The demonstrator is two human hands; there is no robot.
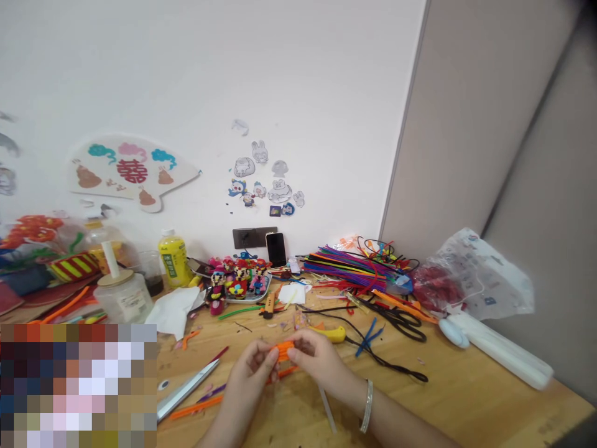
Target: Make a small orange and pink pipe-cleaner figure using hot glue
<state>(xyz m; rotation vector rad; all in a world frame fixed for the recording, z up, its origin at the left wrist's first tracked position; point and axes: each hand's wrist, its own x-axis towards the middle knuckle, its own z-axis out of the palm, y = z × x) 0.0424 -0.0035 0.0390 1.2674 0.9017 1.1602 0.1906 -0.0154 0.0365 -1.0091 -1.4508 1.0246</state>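
Observation:
Between my two hands is a small bundle of orange pipe cleaner (pixel 282 352), pinched from both sides. My left hand (pixel 255 368) has its thumb and fingers closed on the left end. On the right end, my right hand (pixel 317 361) grips with thumb and forefinger, a silver bracelet (pixel 367 406) on its wrist. Below the fingers a length of orange pipe cleaner (pixel 198 407) runs down to the left on the table. Just behind my right hand lies a yellow tool handle (pixel 336 335) with a black cord; its front is hidden.
Long silver blades (pixel 191 387), perhaps scissors, lie left of my hands. Several pipe-cleaner dolls (pixel 239 280) stand on a tray at the back. Behind right is a pile of coloured pipe cleaners (pixel 345 269). A glass jar (pixel 124 297) and yellow bottle (pixel 172 258) stand at left.

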